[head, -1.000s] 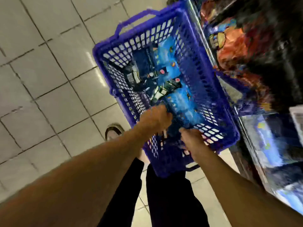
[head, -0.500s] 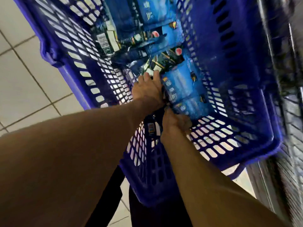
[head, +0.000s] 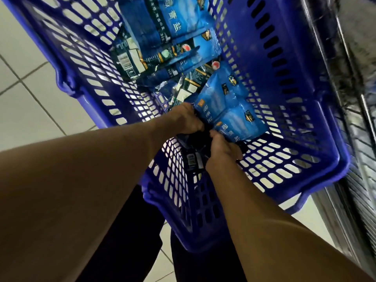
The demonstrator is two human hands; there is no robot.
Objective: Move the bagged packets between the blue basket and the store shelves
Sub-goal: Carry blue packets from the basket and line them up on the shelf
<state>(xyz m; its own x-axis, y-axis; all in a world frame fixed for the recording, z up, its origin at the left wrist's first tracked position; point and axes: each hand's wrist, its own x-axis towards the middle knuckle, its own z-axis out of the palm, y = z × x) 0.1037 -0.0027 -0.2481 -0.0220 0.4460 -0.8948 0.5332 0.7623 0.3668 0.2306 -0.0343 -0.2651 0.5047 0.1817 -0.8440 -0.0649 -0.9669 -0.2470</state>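
The blue basket (head: 317,110) fills the view, standing on the tiled floor beside the shelves. Several blue bagged packets lie inside it. The nearest pair of blue packets (head: 225,110) lies at the near end of the basket. My left hand (head: 188,120) has its fingers curled on the left edge of those packets. My right hand (head: 222,148) grips their near lower edge, its fingertips hidden under the bags. More blue packets (head: 175,27) are piled toward the far end. A dark packet (head: 192,157) lies under my hands.
The store shelf edge (head: 358,123) runs down the right side, blurred and dark, close against the basket. White floor tiles (head: 34,106) spread to the left. My dark trouser legs (head: 130,251) stand just behind the basket's near corner.
The view has closed in on the basket. Both hands have gone deeper in, and my left fingers, straight half a second ago, now curl on the nearest packets.
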